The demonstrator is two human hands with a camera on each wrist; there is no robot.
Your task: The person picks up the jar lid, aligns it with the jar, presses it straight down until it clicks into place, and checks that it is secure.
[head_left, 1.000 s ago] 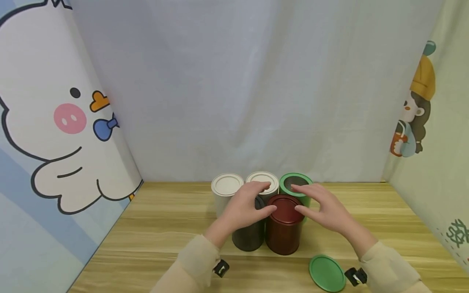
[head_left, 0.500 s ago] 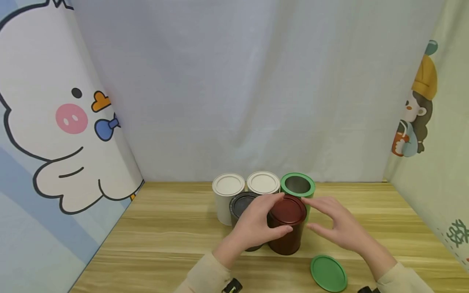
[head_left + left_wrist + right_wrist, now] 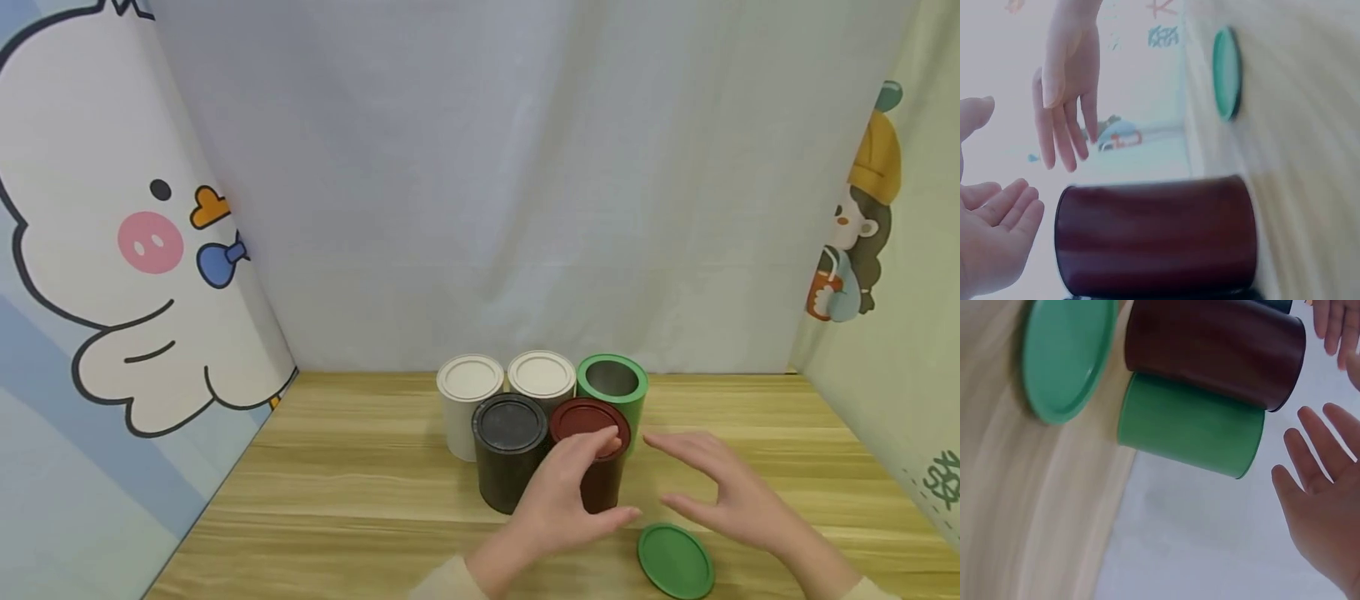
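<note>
My left hand (image 3: 562, 500) hovers in front of the dark red can (image 3: 577, 414), hiding part of its lid and side; fingers and thumb are spread apart with nothing between them. To the right, my right hand (image 3: 723, 492) is held in the air above and beyond a green lid (image 3: 676, 562), its fingers loosely extended. That lid lies flat on the table. Behind the red can stands a green can (image 3: 633, 414) with its top uncovered and a dark inside. In the right wrist view the green can (image 3: 1191, 425) sits right beside the red can (image 3: 1216, 350).
A black lidded can (image 3: 510, 467) stands left of the red one. Two white lidded cans, one at the back left (image 3: 461, 425) and another white can (image 3: 542, 375) in the back middle, complete the cluster on the wooden table (image 3: 337, 483). A grey curtain (image 3: 465, 167) hangs behind.
Both hands have drawn back toward me and to the right, away from above the red can. More of the black can shows now. The cans and green lid have stayed in place.
</note>
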